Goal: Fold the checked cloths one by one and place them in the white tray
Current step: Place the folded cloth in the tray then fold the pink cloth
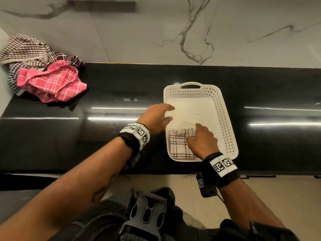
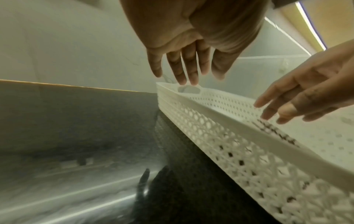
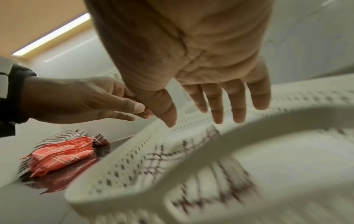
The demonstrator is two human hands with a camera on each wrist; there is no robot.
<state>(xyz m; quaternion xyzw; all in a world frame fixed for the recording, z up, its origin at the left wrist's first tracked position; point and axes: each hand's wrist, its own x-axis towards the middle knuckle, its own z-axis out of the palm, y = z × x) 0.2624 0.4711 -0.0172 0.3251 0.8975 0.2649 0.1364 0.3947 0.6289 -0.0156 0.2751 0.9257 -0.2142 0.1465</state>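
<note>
Black polished stone makes up the counter point(image 1: 112, 94), backed by a white veined wall, and on it the white tray point(image 1: 225, 119) sits with one folded white checked cloth point(image 1: 178, 145) lying flat in its near left corner. Over that cloth the right hand point(image 1: 203, 141) hovers with fingers loosely spread and nothing pinched; whether the fingertips touch the fabric I cannot tell. At the tray's left rim the left hand point(image 1: 156, 117) is likewise relaxed, fingers straight and a little apart, empty. Well off to the far left lies the heap of unfolded cloths point(image 1: 34, 66), a pink checked cloth point(image 1: 52, 80) on top. This placement looks finished, so the job now is probably fetching the next piece: take only the top cloth by a corner so the others do not drag along, spread it flat on the stone, match edges before creasing, and set it squarely on or beside the first
</note>
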